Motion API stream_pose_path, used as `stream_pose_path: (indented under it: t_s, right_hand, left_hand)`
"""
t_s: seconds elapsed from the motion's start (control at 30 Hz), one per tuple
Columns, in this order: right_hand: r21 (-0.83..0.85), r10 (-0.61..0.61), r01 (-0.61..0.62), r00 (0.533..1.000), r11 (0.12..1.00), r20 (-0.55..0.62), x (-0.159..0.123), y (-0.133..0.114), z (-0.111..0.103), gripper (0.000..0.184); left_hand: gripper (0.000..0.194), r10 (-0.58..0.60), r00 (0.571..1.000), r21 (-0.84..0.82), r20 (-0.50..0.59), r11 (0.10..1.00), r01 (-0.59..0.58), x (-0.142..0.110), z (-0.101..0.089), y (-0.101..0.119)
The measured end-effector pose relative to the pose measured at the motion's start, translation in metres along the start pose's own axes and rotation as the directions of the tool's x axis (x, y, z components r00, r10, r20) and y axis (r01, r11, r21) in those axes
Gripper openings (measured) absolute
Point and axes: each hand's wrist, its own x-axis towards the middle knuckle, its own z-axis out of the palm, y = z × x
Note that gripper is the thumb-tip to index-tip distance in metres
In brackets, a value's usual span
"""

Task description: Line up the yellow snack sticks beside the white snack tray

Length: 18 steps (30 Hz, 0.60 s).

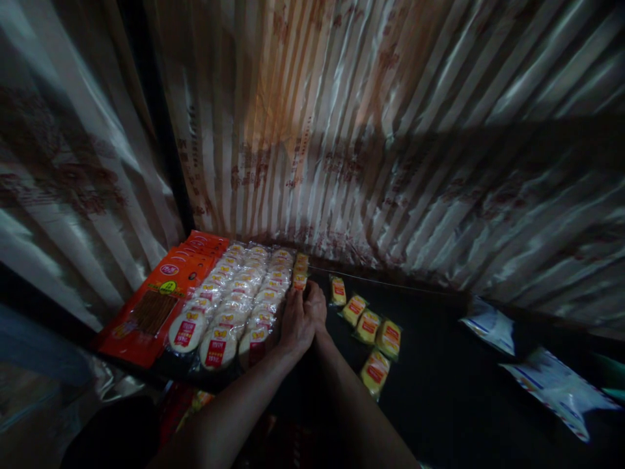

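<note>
My left hand (pixel 295 322) and my right hand (pixel 316 305) are pressed together at the near end of a narrow row of small yellow packaged cakes (pixel 301 266). Their fingers are closed around the nearest packaged cake (pixel 299 281), partly hidden behind them. Left of my hands lie overlapping rows of round white cakes in clear wrappers (pixel 241 286), with red labels. To the right, several loose yellow packaged cakes (pixel 368 324) are scattered on the black tabletop (pixel 424 365).
Flat orange-red packets (pixel 151 293) overlap at the table's left end. White plastic packets (pixel 561 391) lie at the right. A crinkled, printed foil sheet (pixel 312 130) hangs behind the table, with a dark post (pixel 161 117) at left. The light is dim.
</note>
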Motion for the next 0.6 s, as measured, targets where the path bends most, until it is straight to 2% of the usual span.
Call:
stream_pose_path:
  t_s: [0.1, 0.37, 0.47, 0.6]
  right_hand:
    - [-0.021, 0.027, -0.027, 1.0, 0.999, 0.01, 0.002, -0.003, -0.003, 0.036]
    - [-0.007, -0.03, 0.03, 0.998, 1.0, 0.049, 0.004, 0.007, -0.003, 0.027]
    - [0.02, -0.034, 0.032, 0.997, 0.999, 0.075, 0.004, 0.008, -0.006, 0.03]
    - [0.074, -0.028, 0.023, 0.998, 0.997, 0.055, 0.002, 0.006, -0.009, 0.038]
  left_hand:
    - [0.05, -0.023, 1.0, 0.008, -0.001, 1.0, 0.023, 0.0, -0.003, 0.001]
    - [0.049, -0.002, 1.0, 0.005, -0.011, 1.0, 0.002, 0.003, 0.0, 0.006]
    - [0.047, 0.01, 1.0, 0.006, -0.017, 1.0, -0.01, 0.002, 0.003, 0.003]
    - [0.048, 0.017, 1.0, -0.003, -0.023, 1.0, -0.017, 0.002, 0.009, -0.001]
